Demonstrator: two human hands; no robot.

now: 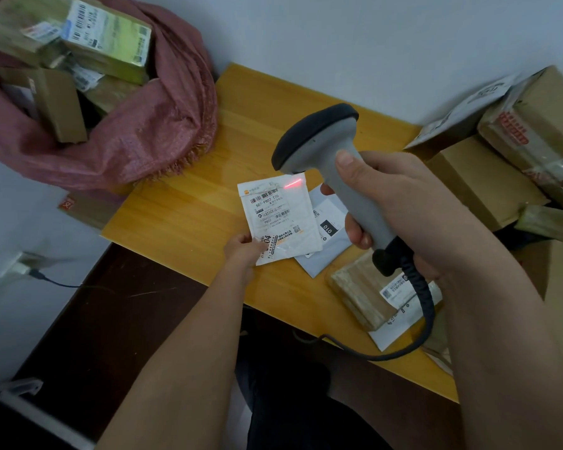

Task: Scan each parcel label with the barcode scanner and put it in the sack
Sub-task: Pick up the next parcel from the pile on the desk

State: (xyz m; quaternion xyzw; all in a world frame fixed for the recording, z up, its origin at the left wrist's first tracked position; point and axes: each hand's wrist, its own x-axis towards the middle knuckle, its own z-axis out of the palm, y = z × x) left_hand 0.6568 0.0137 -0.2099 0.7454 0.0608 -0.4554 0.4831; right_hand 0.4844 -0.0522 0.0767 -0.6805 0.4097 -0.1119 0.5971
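One flat mailer (278, 219): light, floppy, slick | left hand (242, 251) fingers pinch its near corner; support underneath | right hand (390, 203) fingers grasp scanner (322, 147) | sack (137, 138) open, well apart.

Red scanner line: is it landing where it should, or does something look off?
Off. The red scan line falls on the white flat parcel's top right corner, beside the printed barcode, not across it. The grey handheld scanner needs aiming left.

The sack (150, 125) is coarse woven pink cloth with a frayed edge. The table (192, 203) is smooth yellow wood. The scanner (332, 157) is matt grey plastic. The parcel (280, 219) is glossy white plastic film with a paper label. The boxes (488, 183) on the right are matt brown cardboard.
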